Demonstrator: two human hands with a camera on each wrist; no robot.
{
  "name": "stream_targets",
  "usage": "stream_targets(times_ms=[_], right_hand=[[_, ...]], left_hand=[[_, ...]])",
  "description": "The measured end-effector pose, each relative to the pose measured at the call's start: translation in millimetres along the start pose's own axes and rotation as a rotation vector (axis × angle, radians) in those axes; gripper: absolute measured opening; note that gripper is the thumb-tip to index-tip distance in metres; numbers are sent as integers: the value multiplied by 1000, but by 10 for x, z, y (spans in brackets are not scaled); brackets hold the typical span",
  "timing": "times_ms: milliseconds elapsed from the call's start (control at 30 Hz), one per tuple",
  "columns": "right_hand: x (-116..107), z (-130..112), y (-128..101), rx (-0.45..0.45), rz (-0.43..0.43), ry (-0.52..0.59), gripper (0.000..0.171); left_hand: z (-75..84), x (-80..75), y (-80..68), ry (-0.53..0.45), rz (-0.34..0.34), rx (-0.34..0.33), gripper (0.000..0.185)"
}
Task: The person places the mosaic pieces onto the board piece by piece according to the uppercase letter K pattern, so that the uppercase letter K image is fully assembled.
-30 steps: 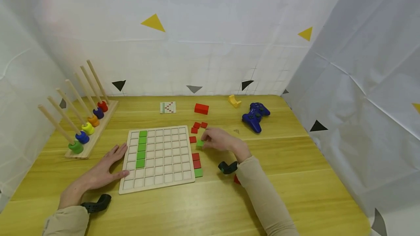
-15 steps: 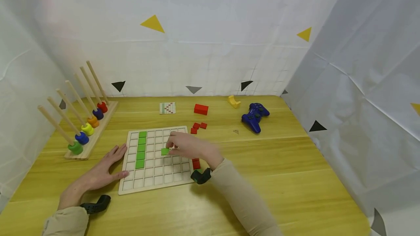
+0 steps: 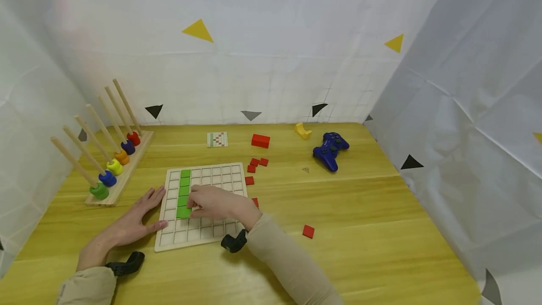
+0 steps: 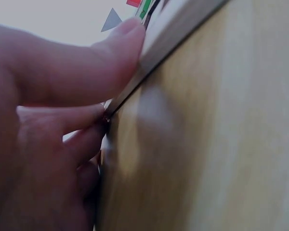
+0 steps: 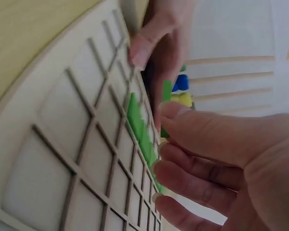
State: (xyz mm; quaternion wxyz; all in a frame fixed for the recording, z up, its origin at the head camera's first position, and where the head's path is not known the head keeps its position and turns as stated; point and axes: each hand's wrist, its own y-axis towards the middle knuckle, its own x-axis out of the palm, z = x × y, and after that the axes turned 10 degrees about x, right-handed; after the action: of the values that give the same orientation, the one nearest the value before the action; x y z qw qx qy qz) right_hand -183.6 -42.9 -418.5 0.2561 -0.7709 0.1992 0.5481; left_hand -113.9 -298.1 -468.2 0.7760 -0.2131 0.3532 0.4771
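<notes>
My right hand point(image 3: 218, 201) is over the left part of a wooden grid board point(image 3: 173, 239). Between thumb and fingers it pinches a green square tile point(image 5: 166, 89), held on edge above the grid in the right wrist view. A column of green tiles point(image 3: 184, 182) lies in the board's second column from the left; in the head view the held tile overlaps its lower end. My left hand point(image 3: 129, 222) rests beside the board, thumb and fingertips at its left edge, fingers extended. The right hand and forearm hide part of the board and its right edge.
Several red tiles point(image 3: 250, 180) lie along the board's right side, and another red tile point(image 3: 308, 231) farther right. Behind are a pattern card point(image 3: 218, 139), a red block point(image 3: 260, 140), a yellow piece point(image 3: 302, 131) and a blue game controller point(image 3: 331, 150). A peg rack point(image 3: 127, 166) with coloured beads stands left.
My right hand has picked up the green tile from beside the board's right edge and carried it left across the grid to the green column. The left hand has stayed in place.
</notes>
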Motion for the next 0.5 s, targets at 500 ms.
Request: stream_targets(times_ms=[500], right_hand=[[181,-159,73,8,-33,-95,23]], left_hand=[[-15,14,15,14,8,23,93]])
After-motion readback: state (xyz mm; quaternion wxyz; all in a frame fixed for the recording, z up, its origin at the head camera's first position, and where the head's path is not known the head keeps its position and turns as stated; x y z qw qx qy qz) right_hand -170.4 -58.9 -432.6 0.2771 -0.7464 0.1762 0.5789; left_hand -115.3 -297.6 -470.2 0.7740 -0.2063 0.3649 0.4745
